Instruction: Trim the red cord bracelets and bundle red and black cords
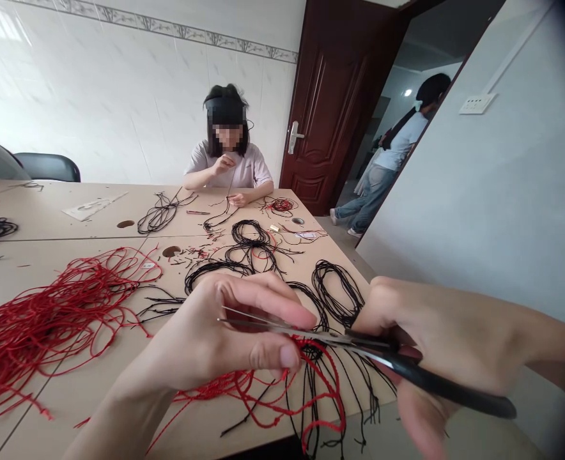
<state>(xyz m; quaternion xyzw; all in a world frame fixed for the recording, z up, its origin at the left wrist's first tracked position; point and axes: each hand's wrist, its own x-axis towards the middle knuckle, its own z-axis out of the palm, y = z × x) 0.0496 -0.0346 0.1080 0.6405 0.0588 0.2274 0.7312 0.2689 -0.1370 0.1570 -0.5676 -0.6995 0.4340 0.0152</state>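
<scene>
My right hand (436, 345) is wrapped around the black handles of a pair of scissors (455, 386). The slim metal blades point left and reach between the thumb and fingers of my left hand (234, 332), slightly parted at the tips. A red braided cord (337, 396) runs from the left fingertips and loops down over the table's near edge; my left hand appears to hold it there. Where exactly blades and cord meet is partly hidden by the fingers. Under both hands, black cords (314, 396) fan out and hang with knotted ends.
A large tangle of red cords (57, 319) covers the table's left side. Coiled black cords (337, 291) lie beyond my hands, with small clippings (193, 254) near a round hole (171, 252). Across the table (95, 233) a person (227, 153) handles thin cord. Another person (397, 153) stands beyond the doorway.
</scene>
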